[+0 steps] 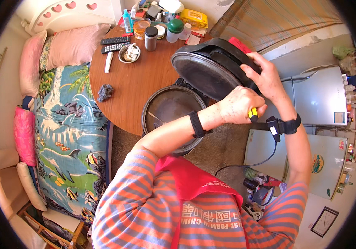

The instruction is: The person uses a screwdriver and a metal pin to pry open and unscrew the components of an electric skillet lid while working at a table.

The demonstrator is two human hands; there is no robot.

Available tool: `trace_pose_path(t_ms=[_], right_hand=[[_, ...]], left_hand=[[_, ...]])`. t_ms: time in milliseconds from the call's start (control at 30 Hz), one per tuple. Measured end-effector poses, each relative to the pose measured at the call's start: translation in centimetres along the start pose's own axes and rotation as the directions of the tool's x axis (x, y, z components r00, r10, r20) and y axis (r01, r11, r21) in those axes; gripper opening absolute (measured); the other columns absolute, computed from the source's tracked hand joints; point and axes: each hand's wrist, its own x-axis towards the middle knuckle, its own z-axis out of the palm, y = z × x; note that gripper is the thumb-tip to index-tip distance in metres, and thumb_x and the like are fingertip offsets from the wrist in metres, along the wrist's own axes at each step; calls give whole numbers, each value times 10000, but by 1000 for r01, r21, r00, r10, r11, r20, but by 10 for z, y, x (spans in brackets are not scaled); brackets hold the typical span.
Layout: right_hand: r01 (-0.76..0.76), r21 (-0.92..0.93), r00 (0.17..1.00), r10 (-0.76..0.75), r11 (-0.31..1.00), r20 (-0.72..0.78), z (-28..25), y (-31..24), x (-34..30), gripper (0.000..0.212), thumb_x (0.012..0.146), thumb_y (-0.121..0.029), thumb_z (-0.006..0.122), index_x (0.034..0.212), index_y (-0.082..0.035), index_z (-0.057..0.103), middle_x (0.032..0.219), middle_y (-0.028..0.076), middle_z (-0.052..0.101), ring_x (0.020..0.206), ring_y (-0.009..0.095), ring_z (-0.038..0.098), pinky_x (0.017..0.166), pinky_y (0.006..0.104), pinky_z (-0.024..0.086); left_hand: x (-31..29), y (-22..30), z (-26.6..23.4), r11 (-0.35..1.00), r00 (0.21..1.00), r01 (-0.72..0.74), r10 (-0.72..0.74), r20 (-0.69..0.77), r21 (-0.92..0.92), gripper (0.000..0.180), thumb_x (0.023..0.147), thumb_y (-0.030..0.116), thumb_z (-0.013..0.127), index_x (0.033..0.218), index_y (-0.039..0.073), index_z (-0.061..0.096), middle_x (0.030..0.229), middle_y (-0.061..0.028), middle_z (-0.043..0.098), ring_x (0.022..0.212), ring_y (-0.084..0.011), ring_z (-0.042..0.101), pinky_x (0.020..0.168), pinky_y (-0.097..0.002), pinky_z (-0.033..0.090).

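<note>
An electric baking pan stands open beside the round table, its dark, round lid (205,72) tilted up. My right hand (265,79) grips the lid's outer rim from the right, fingers over its black edge. My left hand (240,103) reaches across, closed in a fist around a tool with a yellow-and-black handle (253,114); only the handle's end shows, and the rest is hidden by the hand and lid. Below lies the pan's round lower plate (173,103), brownish and worn. A thin light streak (157,117) shows on it, partly behind my left forearm.
On the wooden table (124,99) are a grey scouring ball (105,92), a bowl (129,53), two remotes, a tumbler (151,38) and several bottles. A bed (70,137) lies left, a fridge (317,99) right. A cable (252,164) hangs from my right wrist strap.
</note>
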Motion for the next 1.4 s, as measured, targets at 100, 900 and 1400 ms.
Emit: trace_pose_path(t_ms=[100, 900, 1400], right_hand=[[75, -121, 995, -83, 990, -62, 1, 4, -8, 379, 848, -235, 772, 1127, -14, 640, 1007, 148, 686, 918, 230, 668, 829, 341, 523], [75, 30, 997, -76, 997, 14, 0, 36, -45, 298, 941, -200, 677, 1153, -30, 555, 956, 183, 669, 910, 304, 682, 777, 388, 504], [296, 82, 955, -293, 952, -49, 10, 46, -53, 308, 806, -138, 631, 1028, 12, 479, 893, 203, 569, 887, 386, 597, 728, 404, 463]], left_hand=[[-3, 2, -7, 1000, 1000, -7, 7, 1, 25, 229, 837, 102, 649, 652, 52, 525, 614, -146, 546, 615, -384, 577, 593, -494, 465], [2, 17, -18, 847, 839, 165, -390, -379, -506, 84, 943, -11, 629, 1002, 15, 576, 734, -11, 581, 624, -74, 508, 565, -244, 420], [43, 47, 0, 982, 962, 2, -53, 266, 187, 129, 868, 117, 676, 933, 22, 618, 699, -230, 633, 672, -444, 642, 579, -483, 523]])
